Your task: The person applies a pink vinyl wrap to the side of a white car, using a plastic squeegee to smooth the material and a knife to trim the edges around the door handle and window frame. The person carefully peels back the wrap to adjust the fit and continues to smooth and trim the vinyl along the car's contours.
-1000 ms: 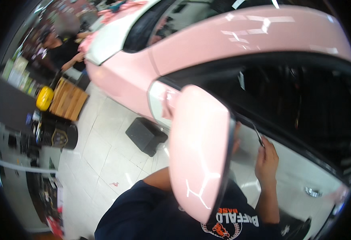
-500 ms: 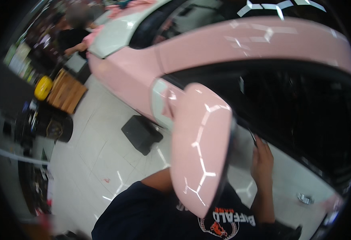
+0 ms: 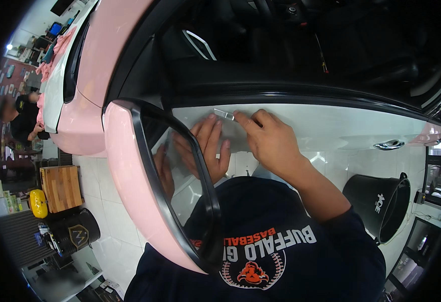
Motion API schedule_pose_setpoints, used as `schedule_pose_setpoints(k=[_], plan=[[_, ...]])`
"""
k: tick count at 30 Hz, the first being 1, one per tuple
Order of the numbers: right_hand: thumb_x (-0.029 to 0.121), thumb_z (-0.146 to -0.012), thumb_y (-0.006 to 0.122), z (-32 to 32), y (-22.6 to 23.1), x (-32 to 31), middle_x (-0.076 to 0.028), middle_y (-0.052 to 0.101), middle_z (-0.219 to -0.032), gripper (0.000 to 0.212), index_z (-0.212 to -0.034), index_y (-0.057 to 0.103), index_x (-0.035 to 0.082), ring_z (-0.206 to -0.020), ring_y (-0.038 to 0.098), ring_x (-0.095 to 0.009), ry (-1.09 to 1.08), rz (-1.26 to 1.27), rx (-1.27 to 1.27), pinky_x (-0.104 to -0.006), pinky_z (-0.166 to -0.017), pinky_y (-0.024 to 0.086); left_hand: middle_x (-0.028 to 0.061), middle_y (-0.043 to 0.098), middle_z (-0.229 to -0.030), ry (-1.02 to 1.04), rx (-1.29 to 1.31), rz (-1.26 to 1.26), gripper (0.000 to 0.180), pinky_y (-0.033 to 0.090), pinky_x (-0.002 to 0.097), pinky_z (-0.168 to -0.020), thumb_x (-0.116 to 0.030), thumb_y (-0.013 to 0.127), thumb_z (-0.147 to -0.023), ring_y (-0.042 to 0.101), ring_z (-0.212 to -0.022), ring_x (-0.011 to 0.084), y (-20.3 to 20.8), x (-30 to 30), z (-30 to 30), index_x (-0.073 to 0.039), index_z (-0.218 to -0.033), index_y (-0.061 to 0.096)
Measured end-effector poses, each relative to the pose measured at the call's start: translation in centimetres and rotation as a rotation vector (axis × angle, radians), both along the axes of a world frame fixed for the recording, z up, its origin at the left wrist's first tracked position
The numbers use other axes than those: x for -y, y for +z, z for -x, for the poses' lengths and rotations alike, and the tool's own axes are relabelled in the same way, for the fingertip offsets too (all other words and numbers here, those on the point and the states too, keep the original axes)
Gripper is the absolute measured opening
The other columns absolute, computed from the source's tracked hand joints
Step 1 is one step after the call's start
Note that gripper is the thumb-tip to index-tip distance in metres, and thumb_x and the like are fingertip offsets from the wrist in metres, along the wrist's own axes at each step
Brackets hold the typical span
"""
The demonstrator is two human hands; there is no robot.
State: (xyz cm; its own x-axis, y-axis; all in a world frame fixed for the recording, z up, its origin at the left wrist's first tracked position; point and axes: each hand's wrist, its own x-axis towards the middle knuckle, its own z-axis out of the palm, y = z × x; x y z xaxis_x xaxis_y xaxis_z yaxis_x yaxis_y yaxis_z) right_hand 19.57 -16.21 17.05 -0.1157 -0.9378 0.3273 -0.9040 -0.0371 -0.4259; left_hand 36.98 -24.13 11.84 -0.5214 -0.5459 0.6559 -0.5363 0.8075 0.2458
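Note:
My right hand [image 3: 271, 137] grips a slim snap-off utility knife [image 3: 225, 115], its silver blade pointing left along the upper edge of the car's white door panel [image 3: 346, 128]. My left hand [image 3: 213, 143] lies with fingers stretched out against the same panel, just left of the knife. One fingertip is close to the blade's tip. In front of part of that hand stands the pink side mirror [image 3: 130, 176], whose black-framed glass reflects fingers. Just above both hands runs the black window trim [image 3: 301, 98].
The pink fender [image 3: 82, 136] and white hood [image 3: 54, 100] extend to the left, where another person [image 3: 24, 118] stands. A black bucket [image 3: 376, 201] is on the floor at right. At left are a wooden crate [image 3: 62, 189], a yellow round object [image 3: 38, 203] and a black drum [image 3: 82, 229].
The view has turned and moved over the door. My left hand, earlier hidden behind the mirror, now shows beside my right hand, which still holds the knife near the window edge.

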Motion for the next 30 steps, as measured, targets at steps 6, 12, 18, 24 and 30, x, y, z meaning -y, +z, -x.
schedule_pose_setpoints(k=[6, 12, 18, 24, 30], plan=[[0.009, -0.083, 0.069, -0.6, 0.3, -0.1, -0.015, 0.062, -0.099, 0.047, -0.13, 0.066, 0.008, -0.089, 0.068, -0.029, -0.031, -0.018, -0.011, -0.0391, -0.071, 0.059, 0.0044, 0.068, -0.132, 0.066, 0.061, 0.025, 0.047, 0.014, 0.0715, -0.117, -0.022, 0.07, -0.078, 0.063, -0.123, 0.0273, 0.7, -0.1, 0.4, -0.009, -0.123, 0.072], [0.01, -0.083, 0.069, -0.7, 0.5, 0.4, -0.015, 0.062, -0.097, 0.048, -0.131, 0.065, 0.007, -0.089, 0.068, -0.029, -0.041, -0.036, -0.015, -0.0386, -0.068, 0.058, 0.0054, 0.067, -0.135, 0.078, 0.06, 0.029, 0.047, 0.014, 0.0722, -0.117, -0.024, 0.069, -0.079, 0.061, -0.126, 0.0262, 0.2, 0.2, 0.3, -0.009, -0.124, 0.072], [0.011, -0.085, 0.065, -1.0, 0.0, 0.6, -0.014, 0.06, -0.096, 0.046, -0.132, 0.065, 0.007, -0.086, 0.066, -0.028, -0.028, 0.009, -0.032, -0.0377, -0.066, 0.057, 0.0065, 0.064, -0.137, 0.058, 0.038, -0.033, 0.048, 0.013, 0.0724, -0.117, -0.024, 0.068, -0.08, 0.061, -0.126, 0.0266, -0.1, 0.3, 0.1, -0.008, -0.125, 0.071], [0.012, -0.085, 0.065, -1.1, -0.7, 0.6, -0.012, 0.059, -0.094, 0.046, -0.13, 0.066, 0.007, -0.084, 0.065, -0.027, -0.043, 0.06, -0.068, -0.0371, -0.064, 0.056, 0.0072, 0.064, -0.138, 0.043, 0.026, -0.009, 0.048, 0.013, 0.0723, -0.117, -0.023, 0.069, -0.079, 0.061, -0.126, 0.0273, -0.7, 0.6, 0.2, -0.008, -0.125, 0.07], [0.012, -0.085, 0.065, -1.0, -0.8, 0.8, -0.011, 0.059, -0.093, 0.043, -0.127, 0.068, 0.007, -0.083, 0.064, -0.025, -0.04, 0.112, -0.088, -0.0358, -0.064, 0.056, 0.0066, 0.064, -0.138, 0.015, -0.075, -0.013, 0.05, 0.01, 0.0722, -0.118, -0.021, 0.07, -0.076, 0.061, -0.126, 0.0267, -1.6, 1.0, 0.1, -0.008, -0.124, 0.071]])
